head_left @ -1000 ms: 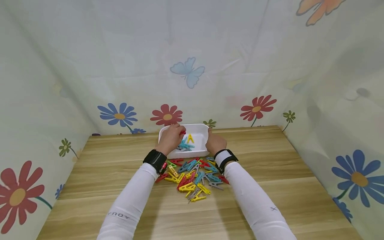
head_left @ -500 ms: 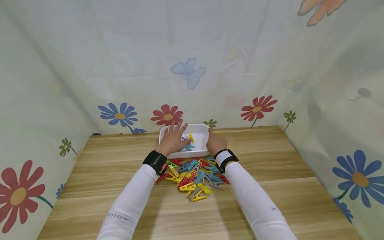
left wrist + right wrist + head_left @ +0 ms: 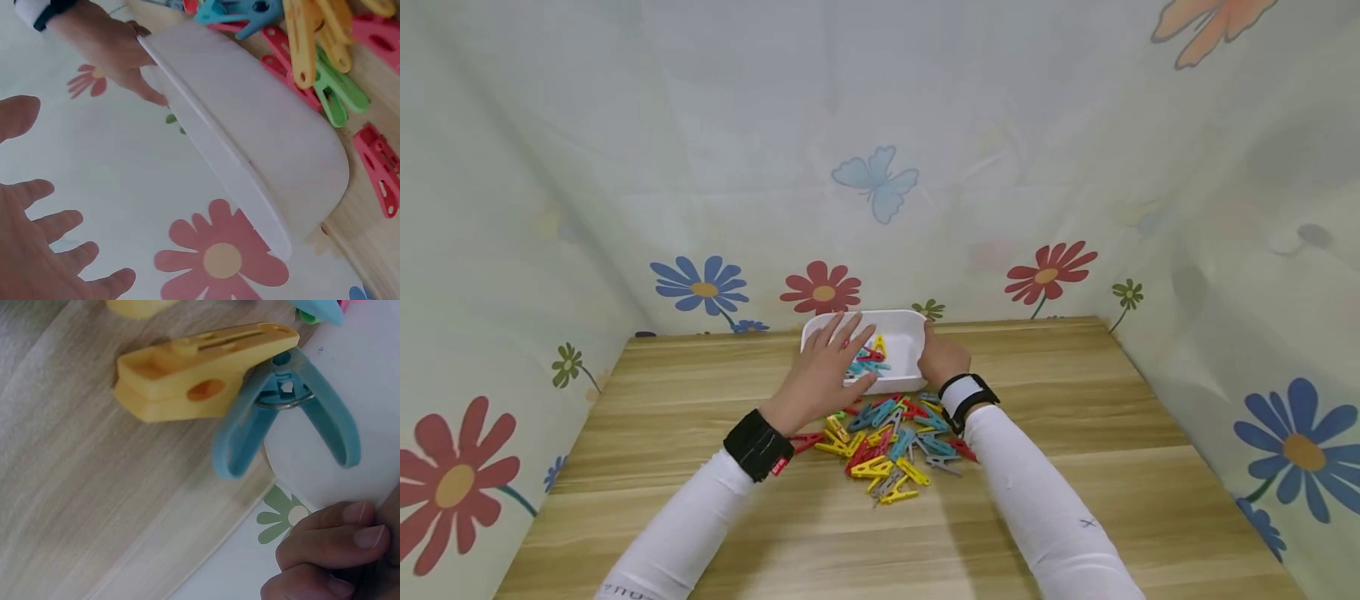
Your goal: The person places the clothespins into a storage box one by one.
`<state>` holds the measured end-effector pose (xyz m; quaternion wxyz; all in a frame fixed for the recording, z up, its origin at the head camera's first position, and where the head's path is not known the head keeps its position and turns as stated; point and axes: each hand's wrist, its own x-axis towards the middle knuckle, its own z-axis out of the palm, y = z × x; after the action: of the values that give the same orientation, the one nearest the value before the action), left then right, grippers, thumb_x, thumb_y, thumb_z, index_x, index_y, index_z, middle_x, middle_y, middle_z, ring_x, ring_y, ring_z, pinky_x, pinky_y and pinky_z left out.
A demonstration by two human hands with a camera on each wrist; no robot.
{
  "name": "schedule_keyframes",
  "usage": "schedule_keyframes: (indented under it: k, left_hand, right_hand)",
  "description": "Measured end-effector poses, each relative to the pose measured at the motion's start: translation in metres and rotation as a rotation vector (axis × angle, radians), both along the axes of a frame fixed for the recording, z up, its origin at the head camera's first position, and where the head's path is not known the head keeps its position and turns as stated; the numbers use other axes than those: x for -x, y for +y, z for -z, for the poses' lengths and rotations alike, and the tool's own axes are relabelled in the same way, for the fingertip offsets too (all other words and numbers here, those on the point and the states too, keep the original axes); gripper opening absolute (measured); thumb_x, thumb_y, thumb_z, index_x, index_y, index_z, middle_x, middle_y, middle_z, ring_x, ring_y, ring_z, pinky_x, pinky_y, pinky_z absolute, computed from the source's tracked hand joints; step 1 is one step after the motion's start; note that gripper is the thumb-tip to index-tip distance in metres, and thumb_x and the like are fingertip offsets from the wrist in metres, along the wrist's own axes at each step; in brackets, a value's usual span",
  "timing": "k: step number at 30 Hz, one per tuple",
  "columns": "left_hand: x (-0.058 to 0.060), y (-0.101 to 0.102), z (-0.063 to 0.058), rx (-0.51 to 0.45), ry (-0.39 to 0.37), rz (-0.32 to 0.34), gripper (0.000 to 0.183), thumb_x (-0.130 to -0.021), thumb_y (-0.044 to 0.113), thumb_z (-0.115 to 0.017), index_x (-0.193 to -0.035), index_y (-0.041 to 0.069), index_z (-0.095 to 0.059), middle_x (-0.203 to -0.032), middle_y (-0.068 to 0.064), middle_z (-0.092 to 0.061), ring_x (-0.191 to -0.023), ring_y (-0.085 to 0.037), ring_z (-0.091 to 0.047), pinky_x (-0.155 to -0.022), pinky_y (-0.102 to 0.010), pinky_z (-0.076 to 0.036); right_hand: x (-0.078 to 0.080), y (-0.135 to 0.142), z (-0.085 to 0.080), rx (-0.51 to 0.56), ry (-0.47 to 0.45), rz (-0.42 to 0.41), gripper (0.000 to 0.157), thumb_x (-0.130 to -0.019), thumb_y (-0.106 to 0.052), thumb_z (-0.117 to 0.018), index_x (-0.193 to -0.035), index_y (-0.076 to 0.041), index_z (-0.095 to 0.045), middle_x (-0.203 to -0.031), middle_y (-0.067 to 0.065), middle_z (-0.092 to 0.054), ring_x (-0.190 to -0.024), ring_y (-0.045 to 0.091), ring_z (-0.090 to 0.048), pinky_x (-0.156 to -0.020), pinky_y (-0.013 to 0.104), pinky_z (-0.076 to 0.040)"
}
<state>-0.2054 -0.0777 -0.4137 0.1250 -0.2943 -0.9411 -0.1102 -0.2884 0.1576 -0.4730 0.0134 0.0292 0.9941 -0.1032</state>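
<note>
A pale cloth sheet printed with flowers (image 3: pixel 737 125) surrounds my wood-grain tabletop (image 3: pixel 587 467) at the back and on 2 sides. On the wood, a loose pile of red, yellow, blue, green and grey plastic clothes clips (image 3: pixel 903 443) lies just in front of a white rectangular plastic tub (image 3: pixel 904 333) with rounded corners. My left hand (image 3: pixel 820 371) is above the tub's left part, fingers spread wide, holding nothing. My right hand (image 3: pixel 944 358) grips the tub's right rim, fingers curled. Inside the tub sit 1 yellow clip (image 3: pixel 876 346), red plastic (image 3: pixel 871 357) and some light-blue clips (image 3: pixel 872 367).
</note>
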Motion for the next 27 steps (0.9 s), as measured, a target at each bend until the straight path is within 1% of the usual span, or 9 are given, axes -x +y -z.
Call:
schedule_keyframes:
  k: [2, 5, 9, 12, 15, 17, 20, 24, 27]
  left_hand:
    - [-0.012, -0.004, 0.003, 0.002, -0.008, 0.009, 0.078, -0.093, 0.051, -0.060, -0.157, 0.021, -0.027, -0.164, -0.008, -0.023, -0.152, -0.035, -0.018, -0.118, -0.058, -0.023]
    - [-0.027, -0.011, 0.007, -0.019, -0.017, 0.026, 0.077, -0.092, 0.049, -0.061, -0.156, 0.020, -0.028, -0.164, -0.008, -0.023, -0.152, -0.034, -0.018, -0.118, -0.058, -0.024]
    - [-0.044, -0.019, 0.013, -0.041, -0.036, 0.044, 0.077, -0.092, 0.046, -0.063, -0.156, 0.021, -0.029, -0.163, -0.007, -0.025, -0.152, -0.032, -0.017, -0.118, -0.058, -0.023]
    - [-0.053, -0.023, 0.020, -0.013, -0.066, 0.057, 0.075, -0.092, 0.047, -0.063, -0.155, 0.024, -0.031, -0.163, -0.005, -0.027, -0.152, -0.031, -0.020, -0.117, -0.058, -0.027]
    - [-0.061, -0.028, 0.029, 0.026, -0.123, 0.058, 0.075, -0.091, 0.049, -0.065, -0.155, 0.027, -0.032, -0.163, -0.004, -0.027, -0.150, -0.032, -0.024, -0.115, -0.058, -0.030]
    - [-0.064, -0.031, 0.037, 0.044, -0.160, 0.057, 0.076, -0.088, 0.047, -0.068, -0.154, 0.029, -0.034, -0.161, -0.005, -0.030, -0.148, -0.033, -0.030, -0.113, -0.058, -0.033]
    - [-0.068, -0.037, 0.049, 0.032, -0.230, 0.062, 0.073, -0.087, 0.040, -0.073, -0.151, 0.025, -0.041, -0.155, -0.009, -0.040, -0.143, -0.034, -0.037, -0.110, -0.059, -0.035]
    - [-0.072, -0.043, 0.064, 0.045, -0.271, 0.091, 0.054, -0.091, 0.032, -0.069, -0.141, 0.018, -0.055, -0.140, -0.010, -0.055, -0.132, -0.031, -0.050, -0.104, -0.055, -0.042]
    - [-0.074, -0.044, 0.074, 0.083, -0.259, 0.121, 0.042, -0.092, 0.028, -0.067, -0.132, 0.017, -0.062, -0.131, -0.006, -0.060, -0.123, -0.027, -0.056, -0.098, -0.048, -0.049]
  right_hand:
    - [0.001, 0.001, 0.001, -0.001, -0.009, 0.004, 0.073, -0.091, -0.017, -0.059, -0.156, -0.016, -0.027, -0.059, 0.006, -0.056, -0.049, 0.019, -0.049, -0.044, 0.033, -0.038]
    - [0.001, 0.001, 0.002, -0.002, -0.012, 0.008, 0.073, -0.091, -0.017, -0.058, -0.157, -0.016, -0.026, -0.059, 0.005, -0.055, -0.050, 0.019, -0.048, -0.044, 0.033, -0.037]
    - [0.001, 0.001, 0.000, -0.001, -0.009, 0.004, 0.073, -0.091, -0.016, -0.058, -0.157, -0.015, -0.026, -0.060, 0.006, -0.056, -0.050, 0.020, -0.049, -0.044, 0.033, -0.037]
    - [0.001, 0.000, -0.001, -0.003, -0.010, 0.002, 0.073, -0.091, -0.016, -0.058, -0.157, -0.015, -0.026, -0.060, 0.006, -0.055, -0.050, 0.020, -0.048, -0.043, 0.033, -0.037]
    - [0.001, -0.001, -0.002, -0.007, -0.007, 0.000, 0.073, -0.091, -0.015, -0.057, -0.156, -0.014, -0.027, -0.059, 0.006, -0.054, -0.049, 0.019, -0.047, -0.043, 0.033, -0.036]
    - [0.000, -0.002, -0.002, -0.013, -0.003, -0.002, 0.072, -0.090, -0.015, -0.057, -0.156, -0.014, -0.027, -0.058, 0.006, -0.054, -0.048, 0.019, -0.046, -0.042, 0.033, -0.036]
    - [0.000, -0.002, -0.001, -0.020, 0.004, -0.003, 0.072, -0.090, -0.015, -0.058, -0.156, -0.014, -0.028, -0.057, 0.006, -0.054, -0.048, 0.019, -0.047, -0.042, 0.033, -0.035]
    - [-0.001, -0.003, -0.002, -0.016, -0.003, -0.002, 0.073, -0.090, -0.015, -0.058, -0.156, -0.014, -0.028, -0.058, 0.006, -0.054, -0.049, 0.020, -0.048, -0.043, 0.034, -0.036]
    - [0.000, -0.003, -0.002, -0.013, -0.007, 0.000, 0.072, -0.091, -0.016, -0.058, -0.156, -0.014, -0.027, -0.058, 0.006, -0.054, -0.049, 0.020, -0.047, -0.044, 0.034, -0.037]
